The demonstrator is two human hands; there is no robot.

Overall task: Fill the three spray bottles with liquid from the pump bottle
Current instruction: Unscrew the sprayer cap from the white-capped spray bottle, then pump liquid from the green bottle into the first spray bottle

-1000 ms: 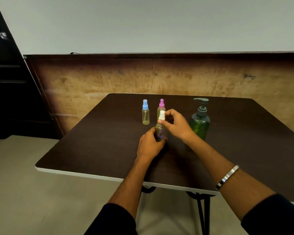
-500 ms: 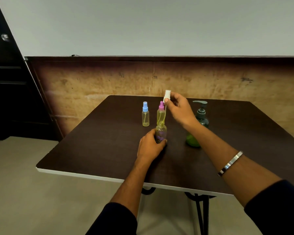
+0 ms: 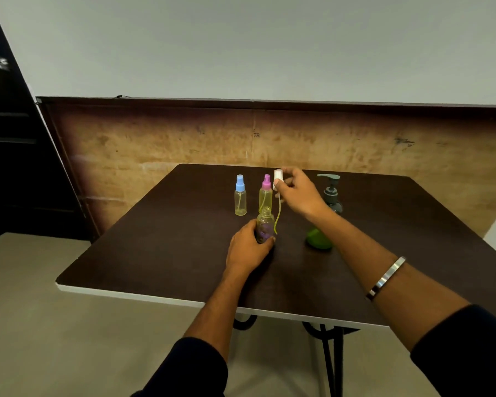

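dark wood covers the table [image 3: 161, 253], which stands against a worn brown panel [image 3: 155, 144] under a pale wall. three small spray bottles and one pump bottle are on it, four containers in all. the left hand [image 3: 248, 247] has its fingers curled round the nearest spray bottle [image 3: 265, 227], which stands upright on the tabletop with its neck bare. the right hand [image 3: 297, 193] pinches that bottle's white sprayer head [image 3: 277, 179] up in the air, its yellowish dip tube [image 3: 277, 219] dangling down just beside the open bottle. behind, the blue-capped bottle [image 3: 240, 196] and the pink-capped bottle [image 3: 265, 193] stand side by side, both capped, each with a pale yellow tint, though i cannot tell whether that is liquid or just the plastic. the green pump bottle [image 3: 324, 219] sits to the right, partly hidden by the right forearm, untouched. a metal bangle [image 3: 385, 277] shows on the right wrist. as i judge it, the job is at an early step: one bottle is opened and ready, no pumping into it has begun, and the other two are yet to be uncapped, so nearly all the filling is left.
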